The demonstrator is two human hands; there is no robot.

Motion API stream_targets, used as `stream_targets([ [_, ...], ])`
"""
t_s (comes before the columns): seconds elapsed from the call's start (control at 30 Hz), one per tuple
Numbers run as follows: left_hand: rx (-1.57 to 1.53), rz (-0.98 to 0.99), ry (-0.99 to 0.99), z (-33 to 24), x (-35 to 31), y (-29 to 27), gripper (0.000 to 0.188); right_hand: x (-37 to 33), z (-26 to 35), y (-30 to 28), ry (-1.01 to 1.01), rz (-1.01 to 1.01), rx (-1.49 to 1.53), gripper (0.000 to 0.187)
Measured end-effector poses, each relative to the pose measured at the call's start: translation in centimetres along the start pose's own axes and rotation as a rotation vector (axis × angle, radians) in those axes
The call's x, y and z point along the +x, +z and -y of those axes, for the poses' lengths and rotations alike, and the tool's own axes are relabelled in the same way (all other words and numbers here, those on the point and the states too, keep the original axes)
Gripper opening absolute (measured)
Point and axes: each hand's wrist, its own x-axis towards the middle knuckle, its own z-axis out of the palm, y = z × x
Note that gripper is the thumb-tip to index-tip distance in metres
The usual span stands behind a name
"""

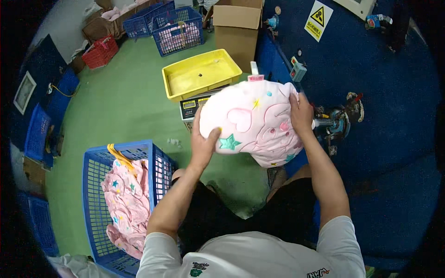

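A puffed-out pink plush cushion (259,109) is held up in front of me, above my knees. It bears an embroidered animal face, a heart outline and shiny green and yellow stars. My left hand (205,144) grips its left edge, thumb on the near face. On the opposite edge, my right hand (301,115) is closed around the fabric, next to the metal nozzle (325,123) of the blue machine. Whether the nozzle reaches into the cushion is hidden behind that hand. A pink tag (256,78) stands up at the cushion's top edge.
Beyond the cushion, a yellow tray (204,89) rests on a weighing scale (189,105). At my left stands a blue basket (86,199) with pink star-patterned fabric covers (125,211). A cardboard box (236,41), blue crates (180,34) and a red basket (99,53) stand farther back.
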Motion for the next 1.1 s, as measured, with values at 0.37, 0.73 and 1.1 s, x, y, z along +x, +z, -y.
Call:
stream_targets([
  [0.37,-0.049,0.018,-0.141,0.7,-0.8,-0.8,0.087,-1.3,-1.4,-0.8,-0.178,0.099,-0.006,0.043],
  [0.73,-0.486,-0.261,-0.260,1.2,0.0,1.9,0.059,-1.3,2.5,1.3,-0.007,0.119,-0.058,0.041],
  [1.1,-0.242,0.183,-0.547,-1.0,1.8,3.4,0.049,-1.2,4.5,2.2,0.130,0.013,0.042,0.039],
])
